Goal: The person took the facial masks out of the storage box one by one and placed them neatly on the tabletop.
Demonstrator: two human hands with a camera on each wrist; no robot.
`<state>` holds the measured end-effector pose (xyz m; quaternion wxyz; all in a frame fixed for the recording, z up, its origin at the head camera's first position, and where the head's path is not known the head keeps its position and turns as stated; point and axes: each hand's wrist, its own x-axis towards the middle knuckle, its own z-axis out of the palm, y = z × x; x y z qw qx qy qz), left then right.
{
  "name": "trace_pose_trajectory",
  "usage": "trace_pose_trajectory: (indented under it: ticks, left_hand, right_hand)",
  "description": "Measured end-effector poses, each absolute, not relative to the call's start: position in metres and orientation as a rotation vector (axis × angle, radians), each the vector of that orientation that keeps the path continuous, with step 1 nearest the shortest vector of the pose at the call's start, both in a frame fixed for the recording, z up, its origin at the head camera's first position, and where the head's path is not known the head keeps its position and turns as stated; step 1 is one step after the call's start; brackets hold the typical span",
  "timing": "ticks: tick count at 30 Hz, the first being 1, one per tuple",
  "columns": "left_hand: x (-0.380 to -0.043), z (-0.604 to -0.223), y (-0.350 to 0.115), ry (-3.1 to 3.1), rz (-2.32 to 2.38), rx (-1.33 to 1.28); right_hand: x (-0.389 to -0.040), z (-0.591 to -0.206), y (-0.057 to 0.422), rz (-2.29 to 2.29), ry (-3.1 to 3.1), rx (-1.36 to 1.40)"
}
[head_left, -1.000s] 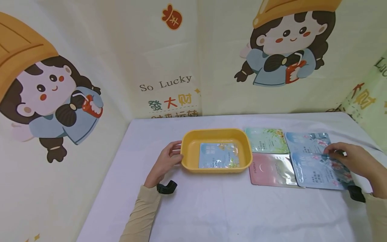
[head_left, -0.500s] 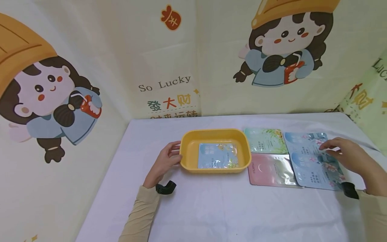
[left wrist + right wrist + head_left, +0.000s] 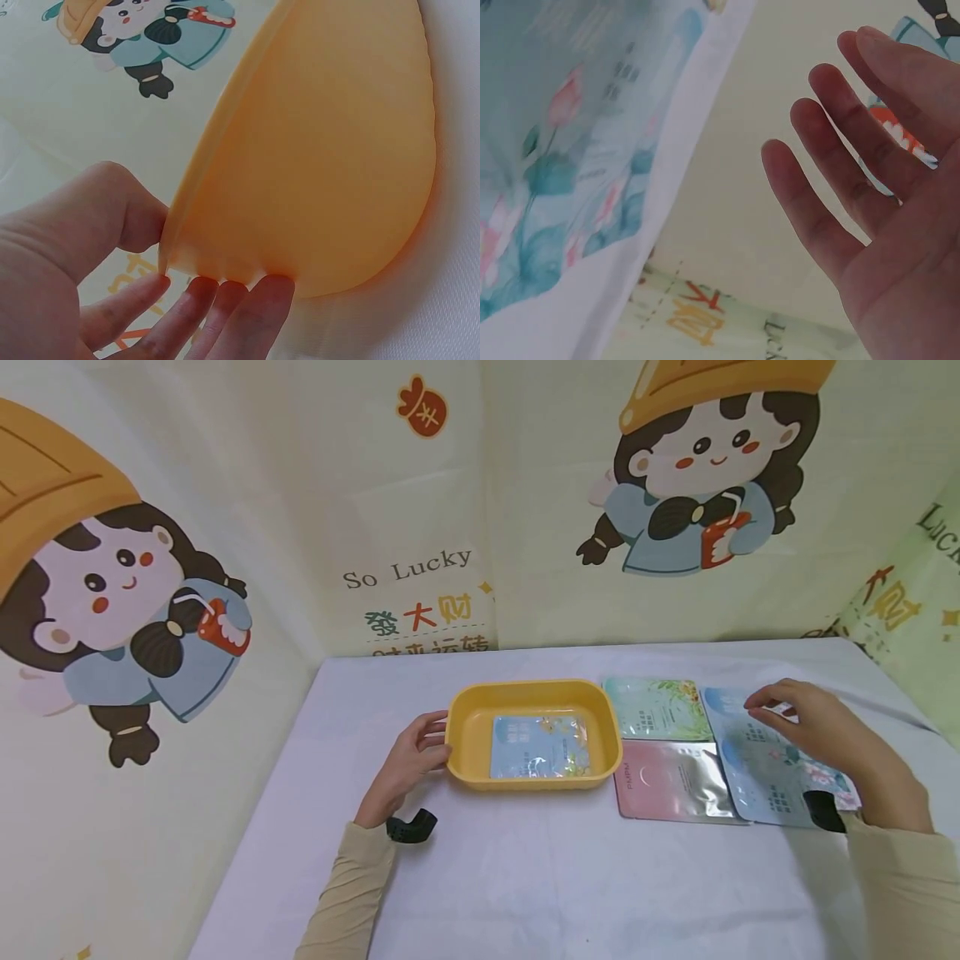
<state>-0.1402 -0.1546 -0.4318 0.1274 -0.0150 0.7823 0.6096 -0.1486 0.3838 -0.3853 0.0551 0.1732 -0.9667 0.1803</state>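
My left hand [image 3: 405, 760] holds the left end of a yellow plastic tray [image 3: 465, 693]. In the left wrist view the thumb is at the rim and the fingertips lie against the outer wall. Inside the tray lies a light blue sachet [image 3: 540, 747] with printed flowers. My right hand [image 3: 817, 718] hovers over two overlapping blue lotus-print sachets [image 3: 765, 777], partly hiding them. Nothing shows between its fingers; in the right wrist view they are spread, with thumb and index tips close together.
Right of the tray a green sachet [image 3: 648, 706] lies behind a pink and silver one [image 3: 671, 781]. A white cloth [image 3: 555, 877] covers the table. Behind it hangs a printed cartoon backdrop [image 3: 547, 527].
My right hand has come up off the lotus-print sachets and moved left and toward the back. The left hand stays on the tray; the sachets lie where they were.
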Motion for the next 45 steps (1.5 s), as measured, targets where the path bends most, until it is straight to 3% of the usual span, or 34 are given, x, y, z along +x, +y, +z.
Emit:
trace_pose_trajectory:
  ticks: [21, 45]
  left_hand:
    - [-0.142, -0.433, -0.16, 2.237, 1.8, -0.016]
    - [-0.147, -0.428, -0.161, 2.236, 1.772, -0.023]
  right_hand:
    - [-0.161, -0.36, 0.303, 0.696, -3.077, 0.545]
    - [-0.171, -0.364, 0.241, 0.771, -2.985, 0.738]
